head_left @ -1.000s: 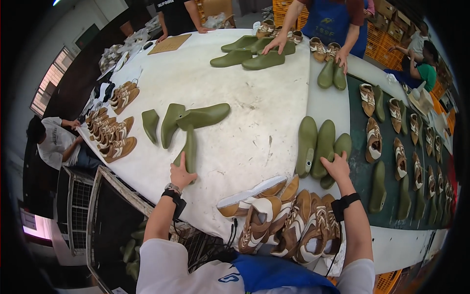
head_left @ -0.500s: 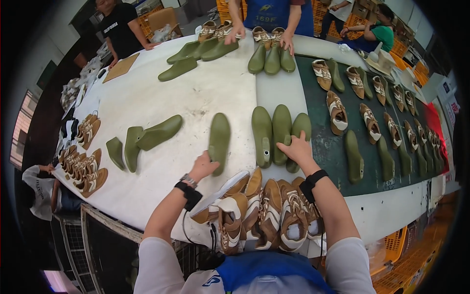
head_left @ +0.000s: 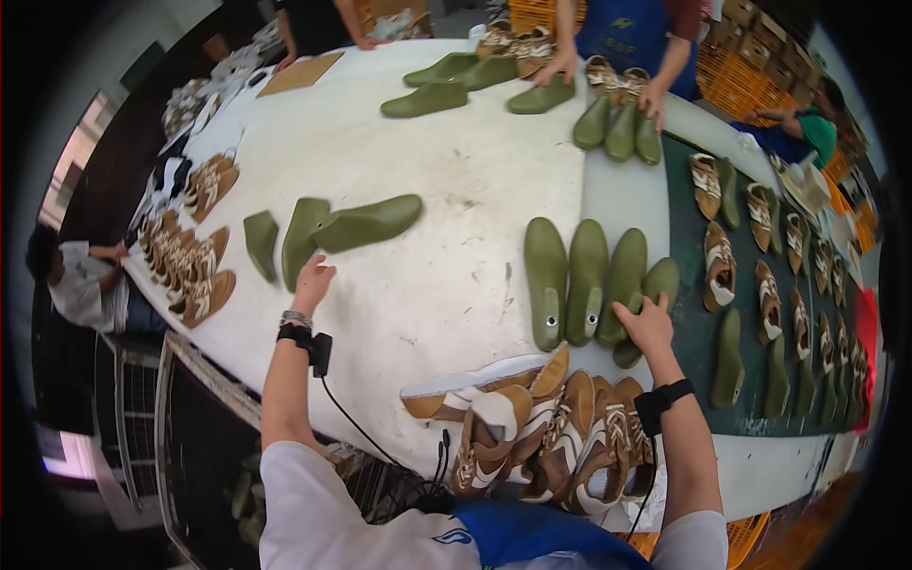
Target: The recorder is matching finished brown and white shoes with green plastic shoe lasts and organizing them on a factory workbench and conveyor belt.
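Note:
My left hand (head_left: 312,285) reaches to the near end of an upright-standing green shoe last (head_left: 302,233), its fingers apart and holding nothing. A second last (head_left: 375,220) lies against that one, and a shorter green last (head_left: 260,245) is just left of them. On the right, my right hand (head_left: 650,328) grips the rightmost green last (head_left: 662,277) of a row. Its thumb lies over the neighbouring last (head_left: 625,275). Left in this row are two more lasts, one of them the outermost last (head_left: 546,275). Brown-and-white sneakers (head_left: 570,427) are bunched in front of my body.
Across the table (head_left: 456,171), a co-worker in a blue apron (head_left: 622,47) handles lasts and sneakers. Sneakers and lasts stand in rows on a dark green mat (head_left: 689,370) at right. More sneakers (head_left: 190,266) crowd the left edge. A cable (head_left: 356,418) hangs from my left wrist.
The single last beside my left hand has joined the left end of the row. My left hand has left it and moved left to the other lasts. The view has shifted left.

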{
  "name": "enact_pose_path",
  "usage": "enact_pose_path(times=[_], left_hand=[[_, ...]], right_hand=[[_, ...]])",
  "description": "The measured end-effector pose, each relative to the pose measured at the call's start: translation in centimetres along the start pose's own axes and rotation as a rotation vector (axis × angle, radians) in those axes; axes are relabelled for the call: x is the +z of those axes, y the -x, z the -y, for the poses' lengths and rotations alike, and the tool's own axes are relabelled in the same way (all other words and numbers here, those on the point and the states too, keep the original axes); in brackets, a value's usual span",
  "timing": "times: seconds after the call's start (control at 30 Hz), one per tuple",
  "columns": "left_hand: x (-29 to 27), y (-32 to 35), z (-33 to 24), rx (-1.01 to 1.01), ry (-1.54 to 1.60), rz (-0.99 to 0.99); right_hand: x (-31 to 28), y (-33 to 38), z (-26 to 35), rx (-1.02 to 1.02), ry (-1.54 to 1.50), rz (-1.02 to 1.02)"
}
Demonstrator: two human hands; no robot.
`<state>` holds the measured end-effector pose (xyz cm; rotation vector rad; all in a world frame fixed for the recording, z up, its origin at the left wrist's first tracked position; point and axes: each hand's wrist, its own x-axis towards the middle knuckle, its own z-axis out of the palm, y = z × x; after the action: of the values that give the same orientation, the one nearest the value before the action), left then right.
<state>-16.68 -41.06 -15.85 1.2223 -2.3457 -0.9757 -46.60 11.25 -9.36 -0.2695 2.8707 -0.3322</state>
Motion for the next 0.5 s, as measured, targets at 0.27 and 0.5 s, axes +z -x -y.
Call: enact_pose_path(times=[0.27, 0.5], left_hand=[[-9.4, 13.6, -4.4, 0.034, 0.105, 0.175], [-18.1, 24.2, -11.7, -0.013, -0.073, 0.175]], right_hand=[[1.1, -1.6, -0.2, -0.05, 0.105, 0.028], [1.8, -3.8, -1.3, -0.115, 0.099, 0.02]])
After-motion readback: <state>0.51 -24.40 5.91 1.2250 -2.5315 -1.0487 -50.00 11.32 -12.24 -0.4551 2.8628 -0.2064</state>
